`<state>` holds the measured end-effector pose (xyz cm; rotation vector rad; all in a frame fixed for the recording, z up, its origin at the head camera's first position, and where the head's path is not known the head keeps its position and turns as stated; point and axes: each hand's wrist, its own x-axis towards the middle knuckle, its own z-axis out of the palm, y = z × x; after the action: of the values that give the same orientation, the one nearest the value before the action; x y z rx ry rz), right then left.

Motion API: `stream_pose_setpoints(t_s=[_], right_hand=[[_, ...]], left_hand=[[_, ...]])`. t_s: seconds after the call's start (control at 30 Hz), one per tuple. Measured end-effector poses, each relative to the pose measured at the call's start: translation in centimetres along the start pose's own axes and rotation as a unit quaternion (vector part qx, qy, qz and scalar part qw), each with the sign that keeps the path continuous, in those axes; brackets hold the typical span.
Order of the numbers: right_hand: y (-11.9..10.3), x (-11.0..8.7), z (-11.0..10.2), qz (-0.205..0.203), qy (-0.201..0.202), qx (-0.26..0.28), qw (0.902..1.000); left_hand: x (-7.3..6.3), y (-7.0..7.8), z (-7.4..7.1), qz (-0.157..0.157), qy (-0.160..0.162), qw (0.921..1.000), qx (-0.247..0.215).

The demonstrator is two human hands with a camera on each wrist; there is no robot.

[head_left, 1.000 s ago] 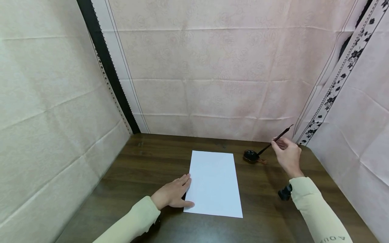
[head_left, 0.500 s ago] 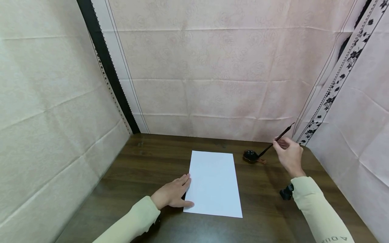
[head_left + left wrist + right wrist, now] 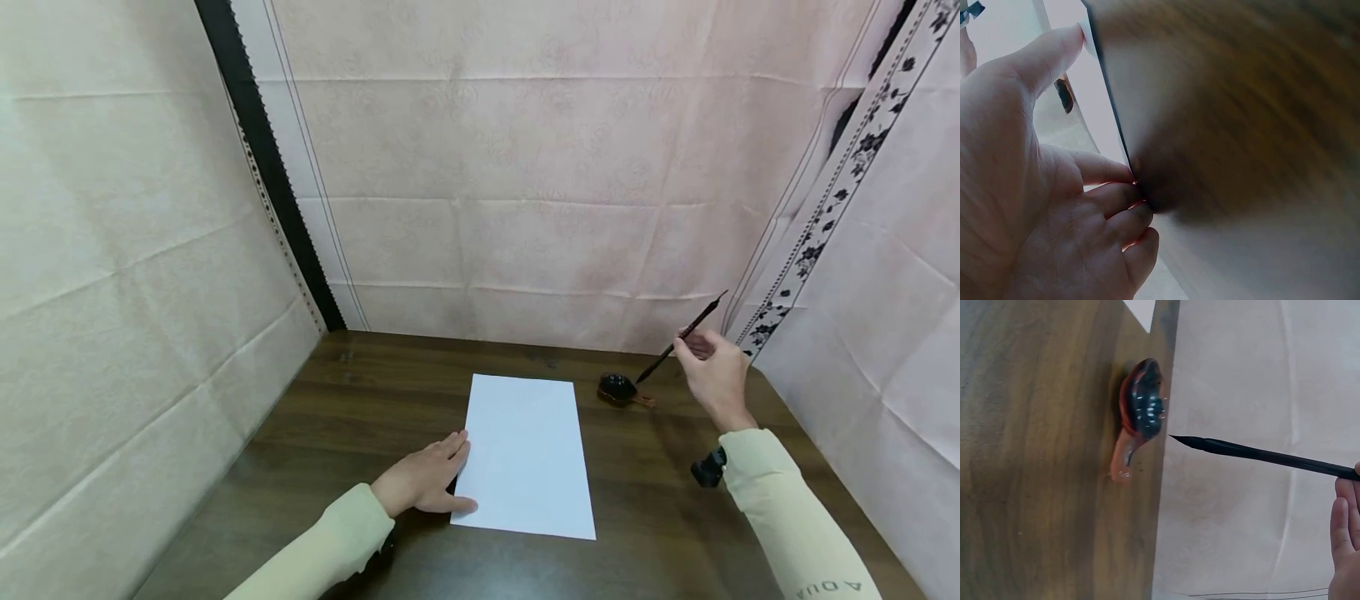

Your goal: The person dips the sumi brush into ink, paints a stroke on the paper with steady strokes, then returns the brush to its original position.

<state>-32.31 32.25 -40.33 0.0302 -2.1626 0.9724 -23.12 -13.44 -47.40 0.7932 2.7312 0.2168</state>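
Note:
A white sheet of paper (image 3: 523, 457) lies on the table. At its lower left edge my left hand (image 3: 426, 477) rests with extended fingers, the thumb over the paper's corner. My right hand (image 3: 714, 375) pinches a dark writing brush (image 3: 686, 332) by its handle, slanted with its black tip down. Just right of the ink dish (image 3: 617, 388) hangs the tip, which the right wrist view shows apart from the dish (image 3: 1145, 406). Glossy black on top, the dish has a reddish-brown rim and a short handle-like end (image 3: 1122, 459).
The dark wooden table (image 3: 360, 392) meets a pale cloth wall (image 3: 487, 183) at the back. More cloth hangs at left (image 3: 127, 275) and right (image 3: 900, 317). A dark wrist camera (image 3: 707, 468) sits under the right sleeve.
My right hand has risen slightly, and the brush tip has lifted up from the ink dish. The left hand stays on the paper; the whole view shifts a little.

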Motion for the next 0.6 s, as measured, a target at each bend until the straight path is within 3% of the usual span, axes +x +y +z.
stream_pose_setpoints(t_s=[0.2, 0.6], right_hand=[[-1.3, 0.7, -0.4, -0.007, 0.007, 0.024, 0.9997], [-4.4, 0.8, 0.3, 0.005, -0.001, 0.122, 0.9925]], left_hand=[[0.3, -0.1, 0.2, -0.003, -0.006, 1.0, -0.003], [0.6, -0.3, 0.6, -0.001, 0.001, 1.0, 0.004]])
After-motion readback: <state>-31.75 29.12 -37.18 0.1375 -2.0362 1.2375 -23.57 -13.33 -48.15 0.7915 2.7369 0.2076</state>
